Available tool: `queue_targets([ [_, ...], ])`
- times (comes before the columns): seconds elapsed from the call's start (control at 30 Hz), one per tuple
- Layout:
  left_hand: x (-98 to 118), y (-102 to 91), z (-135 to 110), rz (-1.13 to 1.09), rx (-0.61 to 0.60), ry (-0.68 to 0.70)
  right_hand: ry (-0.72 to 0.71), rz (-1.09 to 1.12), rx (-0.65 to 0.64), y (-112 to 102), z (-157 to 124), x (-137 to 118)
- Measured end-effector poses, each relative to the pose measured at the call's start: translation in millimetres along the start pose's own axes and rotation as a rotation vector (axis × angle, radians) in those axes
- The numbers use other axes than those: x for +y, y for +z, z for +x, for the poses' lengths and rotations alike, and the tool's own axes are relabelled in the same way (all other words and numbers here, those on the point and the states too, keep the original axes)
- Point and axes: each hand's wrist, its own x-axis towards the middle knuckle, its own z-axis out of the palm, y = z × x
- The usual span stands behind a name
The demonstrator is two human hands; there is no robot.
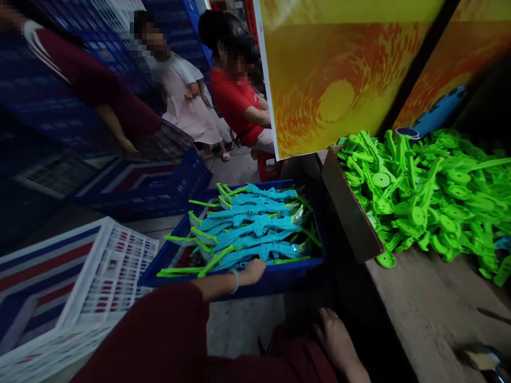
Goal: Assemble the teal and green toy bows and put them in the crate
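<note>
My left hand (253, 270) reaches over the near rim of a blue crate (279, 276), its fingers hidden among the blue toy guns (255, 229) with green parts stacked inside. Whether it grips one I cannot tell. My right hand (337, 340) rests low on my lap in a dark red garment, fingers lying flat and holding nothing. A pile of bright green plastic parts (423, 202) covers the wooden bench (419, 308) to the right.
A white crate (107, 271) stands at the left, a dark blue crate (151, 186) behind it. A cardboard flap (351, 213) edges the bench. A yellow-orange panel (339, 69) leans above. Three people stand at the back by stacked crates.
</note>
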Motion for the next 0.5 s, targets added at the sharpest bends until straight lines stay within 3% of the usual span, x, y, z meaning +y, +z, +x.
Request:
queue_targets([
  [0.2,17,20.2,-3,0.102,-0.193,-0.015,0.103,0.035,0.071,11,0,13],
  [0.37,9,10.8,3,0.126,-0.177,-0.013,0.028,0.043,0.048,-1,-8,5],
  [0.5,13,28.2,-3,0.097,-0.191,0.025,0.071,0.081,0.042,-10,-6,6],
])
